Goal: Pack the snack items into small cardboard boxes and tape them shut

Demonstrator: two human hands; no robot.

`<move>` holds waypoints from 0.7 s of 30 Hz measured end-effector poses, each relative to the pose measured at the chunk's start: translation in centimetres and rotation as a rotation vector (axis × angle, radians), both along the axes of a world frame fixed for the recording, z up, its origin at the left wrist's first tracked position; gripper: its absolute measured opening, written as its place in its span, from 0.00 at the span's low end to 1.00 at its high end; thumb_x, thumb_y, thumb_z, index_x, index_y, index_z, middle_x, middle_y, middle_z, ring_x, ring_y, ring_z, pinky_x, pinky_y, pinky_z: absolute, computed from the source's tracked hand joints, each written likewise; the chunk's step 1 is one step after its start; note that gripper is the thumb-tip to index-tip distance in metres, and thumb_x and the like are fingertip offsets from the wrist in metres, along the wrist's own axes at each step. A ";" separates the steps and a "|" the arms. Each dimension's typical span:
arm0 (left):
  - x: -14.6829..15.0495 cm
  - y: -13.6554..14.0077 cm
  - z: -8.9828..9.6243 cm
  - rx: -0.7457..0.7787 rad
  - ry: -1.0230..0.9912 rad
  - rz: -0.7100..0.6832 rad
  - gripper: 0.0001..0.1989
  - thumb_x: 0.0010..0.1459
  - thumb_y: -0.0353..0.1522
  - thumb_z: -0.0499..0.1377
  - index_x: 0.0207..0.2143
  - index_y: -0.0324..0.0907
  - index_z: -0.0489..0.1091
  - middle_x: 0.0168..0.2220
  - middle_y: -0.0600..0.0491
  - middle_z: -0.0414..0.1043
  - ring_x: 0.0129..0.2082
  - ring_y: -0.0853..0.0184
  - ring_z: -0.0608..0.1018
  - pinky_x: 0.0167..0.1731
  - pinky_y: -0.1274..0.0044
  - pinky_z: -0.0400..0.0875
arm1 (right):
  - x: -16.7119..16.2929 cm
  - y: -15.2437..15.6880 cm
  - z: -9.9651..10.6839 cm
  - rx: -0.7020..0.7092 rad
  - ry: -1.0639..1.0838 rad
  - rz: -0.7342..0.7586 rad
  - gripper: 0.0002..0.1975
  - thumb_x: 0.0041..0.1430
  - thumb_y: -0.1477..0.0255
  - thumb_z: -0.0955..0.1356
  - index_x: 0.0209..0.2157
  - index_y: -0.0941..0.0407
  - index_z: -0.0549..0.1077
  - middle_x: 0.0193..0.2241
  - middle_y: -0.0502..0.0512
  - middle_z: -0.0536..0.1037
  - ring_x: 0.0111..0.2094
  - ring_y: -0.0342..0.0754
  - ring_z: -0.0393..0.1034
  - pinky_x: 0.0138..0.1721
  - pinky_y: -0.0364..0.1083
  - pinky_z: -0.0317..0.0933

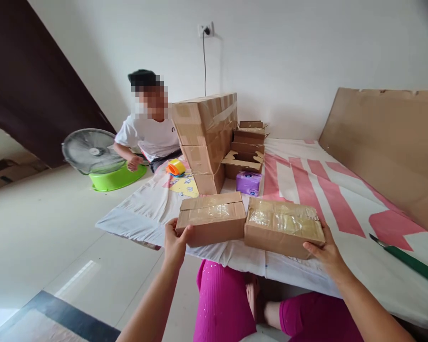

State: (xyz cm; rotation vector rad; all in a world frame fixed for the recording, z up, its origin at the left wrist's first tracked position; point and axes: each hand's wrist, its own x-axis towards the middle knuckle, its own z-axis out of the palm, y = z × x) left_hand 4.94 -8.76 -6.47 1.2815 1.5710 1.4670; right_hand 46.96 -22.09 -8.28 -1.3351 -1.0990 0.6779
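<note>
Left carton [214, 232] and right carton [281, 242] side by side, lower centre of frame, at near edge of surface [370, 266]. Left hand [175, 241] clasps left carton's outer end; right hand [327, 248] clasps right carton's. Carton stack [211, 142] behind, purple packet [248, 184] beside it.

legible text: none | white shirt [151, 135]: dark mark [173, 128], unreadable | purple pack [244, 185]: round marks [252, 193], unreadable
</note>
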 end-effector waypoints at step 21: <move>3.5 -4.0 1.7 0.029 0.341 0.186 0.56 0.41 0.42 0.70 0.65 0.50 0.41 0.65 0.37 0.45 0.41 0.57 0.77 0.42 0.58 0.73 | 2.7 -2.3 -3.9 -0.002 -0.102 0.118 0.50 0.45 0.59 0.76 0.65 0.51 0.49 0.58 0.64 0.64 0.54 0.58 0.66 0.49 0.54 0.67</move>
